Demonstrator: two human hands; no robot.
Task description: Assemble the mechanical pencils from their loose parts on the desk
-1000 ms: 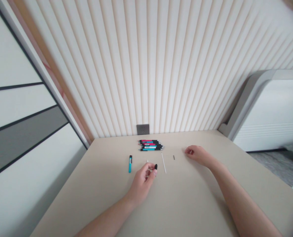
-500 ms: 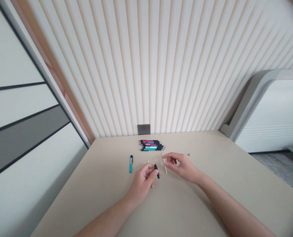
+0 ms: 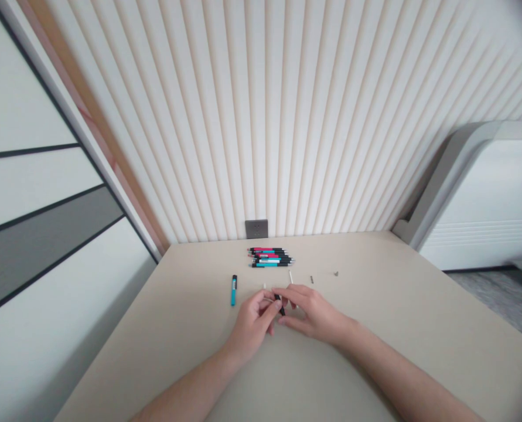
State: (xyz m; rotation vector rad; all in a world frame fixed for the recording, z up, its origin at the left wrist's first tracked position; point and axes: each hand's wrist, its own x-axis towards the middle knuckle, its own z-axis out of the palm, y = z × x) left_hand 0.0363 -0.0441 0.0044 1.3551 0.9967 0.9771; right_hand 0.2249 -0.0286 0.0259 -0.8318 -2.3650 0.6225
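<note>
My left hand (image 3: 252, 321) pinches a short black pen part (image 3: 280, 305) between thumb and fingers. Reaching in from the other side, my right hand (image 3: 310, 310) has its index finger and thumb at the two ends of that black part. A thin white refill (image 3: 290, 275) lies just beyond the right hand, which hides its near portion. Further right are a small dark spring-like piece (image 3: 312, 279) and a tiny metal tip (image 3: 336, 274). A small pale piece (image 3: 264, 286) shows behind my left fingers. The blue pen barrel (image 3: 234, 291) with a black end lies to the left.
Several assembled pens (image 3: 269, 258) in red, blue, white and black lie side by side near the back of the beige table (image 3: 199, 351). A dark wall socket (image 3: 256, 229) sits on the ribbed wall behind. White panels stand at the left, a grey-white headboard-like piece at the right.
My right hand has moved left and nearer, away from the white refill, to the black pen part. The spring-like piece is now uncovered. My left hand has stayed in place.
</note>
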